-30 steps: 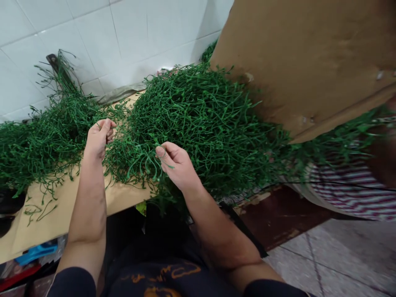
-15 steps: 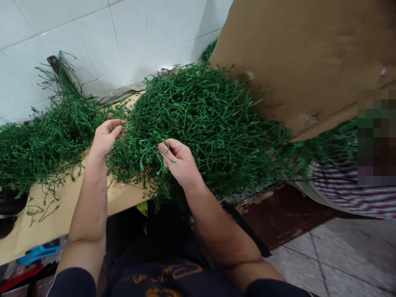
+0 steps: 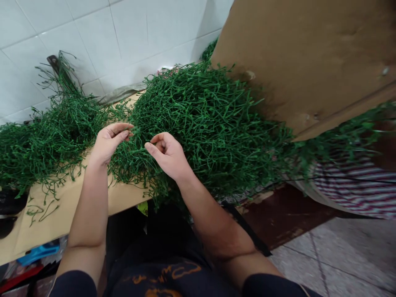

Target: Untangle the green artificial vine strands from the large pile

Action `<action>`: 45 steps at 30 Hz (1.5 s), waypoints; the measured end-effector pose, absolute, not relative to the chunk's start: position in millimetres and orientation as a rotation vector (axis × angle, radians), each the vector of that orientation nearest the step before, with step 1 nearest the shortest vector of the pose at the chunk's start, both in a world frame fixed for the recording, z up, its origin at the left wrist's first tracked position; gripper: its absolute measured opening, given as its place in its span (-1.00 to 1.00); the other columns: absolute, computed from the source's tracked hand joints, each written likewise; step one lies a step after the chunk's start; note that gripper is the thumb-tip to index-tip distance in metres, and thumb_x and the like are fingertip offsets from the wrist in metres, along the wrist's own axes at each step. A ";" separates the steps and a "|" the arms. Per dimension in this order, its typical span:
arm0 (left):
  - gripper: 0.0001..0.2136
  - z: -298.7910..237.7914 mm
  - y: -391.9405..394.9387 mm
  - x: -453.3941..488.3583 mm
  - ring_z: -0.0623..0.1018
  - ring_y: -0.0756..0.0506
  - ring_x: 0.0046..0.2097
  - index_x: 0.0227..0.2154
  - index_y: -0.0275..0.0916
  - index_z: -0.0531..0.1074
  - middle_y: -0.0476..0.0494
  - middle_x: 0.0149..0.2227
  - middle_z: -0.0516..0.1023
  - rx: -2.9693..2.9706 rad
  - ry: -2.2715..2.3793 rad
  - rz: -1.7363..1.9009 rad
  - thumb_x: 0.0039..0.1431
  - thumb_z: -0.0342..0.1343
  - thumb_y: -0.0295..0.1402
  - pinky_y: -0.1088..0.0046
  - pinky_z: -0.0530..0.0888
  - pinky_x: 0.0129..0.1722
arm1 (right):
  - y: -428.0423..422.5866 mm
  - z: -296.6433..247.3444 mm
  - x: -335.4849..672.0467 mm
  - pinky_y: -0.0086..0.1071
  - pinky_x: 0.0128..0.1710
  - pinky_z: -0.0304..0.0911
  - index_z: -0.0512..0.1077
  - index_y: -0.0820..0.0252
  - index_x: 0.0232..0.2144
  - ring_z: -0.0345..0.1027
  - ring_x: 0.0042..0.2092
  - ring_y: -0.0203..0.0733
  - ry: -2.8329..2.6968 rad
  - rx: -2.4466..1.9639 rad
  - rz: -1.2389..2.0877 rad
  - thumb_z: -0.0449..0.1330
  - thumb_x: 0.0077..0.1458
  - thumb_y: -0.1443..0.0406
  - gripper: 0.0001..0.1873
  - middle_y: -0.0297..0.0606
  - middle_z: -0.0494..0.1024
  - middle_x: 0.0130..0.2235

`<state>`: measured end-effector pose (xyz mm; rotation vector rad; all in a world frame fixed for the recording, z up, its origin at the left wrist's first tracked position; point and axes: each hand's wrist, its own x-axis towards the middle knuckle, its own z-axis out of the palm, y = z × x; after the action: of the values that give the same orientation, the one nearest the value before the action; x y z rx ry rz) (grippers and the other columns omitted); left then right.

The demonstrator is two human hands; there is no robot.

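A big heap of thin green plastic stems (image 3: pixel 198 107) with small budded tips lies before me. Over its left edge is my left hand (image 3: pixel 111 142), thumb and fingers drawn together in a pinch; whatever is between them is too small to make out against the green. My right hand (image 3: pixel 167 154) hovers just right of it, above the front of the heap. Its fingers are curled and the thumb is a little apart from them, with no stem visible in between. The two hands do not touch.
Another pile of green stems (image 3: pixel 46 140) lies at left on a cardboard sheet (image 3: pixel 58 214), with a few loose ones in front. A large cardboard panel (image 3: pixel 303 62) rises at right. White tiles (image 3: pixel 93 37) form the back wall. Striped cloth (image 3: pixel 346 185) shows at far right.
The green stem pinched in my right hand is no longer seen there. That hand has moved left, its thumb now apart from the fingers. My left hand has shifted slightly right.
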<state>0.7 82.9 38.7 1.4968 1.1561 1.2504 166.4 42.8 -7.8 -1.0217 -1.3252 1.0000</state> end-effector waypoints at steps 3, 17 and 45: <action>-0.77 37.8 77.7 9.5 0.46 0.03 -0.42 -0.48 -0.31 0.46 -0.06 -0.45 0.53 1.615 1.198 1.140 -0.15 0.25 -0.24 0.49 0.41 -0.35 | 45.1 -4.2 161.4 -0.45 -0.51 -0.09 0.31 0.24 -0.38 -0.09 -0.55 -0.45 -1.451 -1.026 0.966 0.16 0.01 0.10 -0.70 -0.52 0.04 -0.62; -0.86 28.3 110.1 -19.3 0.30 0.06 -0.49 -0.60 -0.28 0.34 0.07 -0.63 0.31 1.755 1.978 1.534 0.02 0.08 -0.43 0.48 0.24 -0.41 | 29.8 6.9 153.8 -0.46 -0.58 -0.19 0.22 0.24 -0.63 -0.14 -0.59 -0.48 -1.549 -0.940 1.230 0.11 -0.01 0.31 -0.78 -0.50 0.05 -0.66; -0.65 22.8 89.7 6.9 0.19 0.04 -0.53 -0.65 -0.25 0.24 0.03 -0.63 0.18 1.892 1.438 1.327 0.18 -0.01 -0.17 0.49 0.18 -0.47 | 49.5 8.5 152.5 -0.43 -0.50 -0.16 0.06 0.21 -0.68 -0.13 -0.54 -0.46 -1.587 -1.000 1.110 0.05 0.13 0.25 -0.60 -0.47 -0.01 -0.64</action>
<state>6.9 89.7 22.8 1.8919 1.4380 1.3272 152.5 49.5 8.5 -1.0001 -1.5872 1.1103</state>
